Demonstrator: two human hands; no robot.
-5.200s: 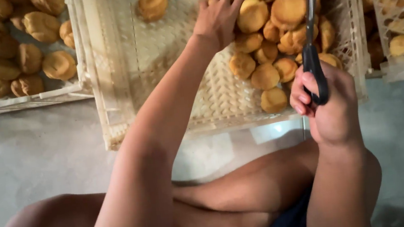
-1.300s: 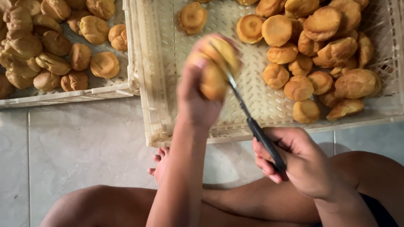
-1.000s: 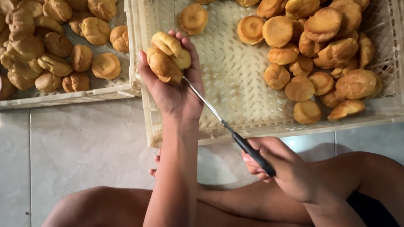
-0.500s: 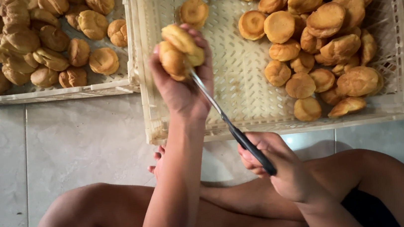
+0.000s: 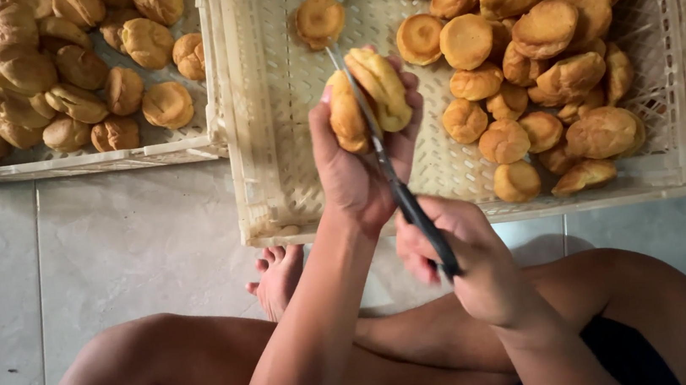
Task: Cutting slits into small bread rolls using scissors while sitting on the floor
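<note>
The round golden pastry sits upright in the left hand, held above the near part of the cream plastic crate. It gapes in two halves, and the thin blade of the knife runs through the gap between them. How deep the cut goes cannot be made out, since the blade and the halves cover it. The left fingers are curled closed around the pastry: the thumb presses the left half, the other fingertips wrap the right half from behind, mostly hidden by the pastry itself.

The right hand is clenched on the knife's dark handle, below and to the right of the left wrist; the handle's end is buried in the fist.

Beyond the fingertips, a single pastry lies alone on the crate's lattice floor. To the right of the fingers, a heap of whole pastries fills the far side, its top cut off by the frame. To the left, a second crate holds darker pastries, also cropped. Crossed bare legs rest on grey tiles.
</note>
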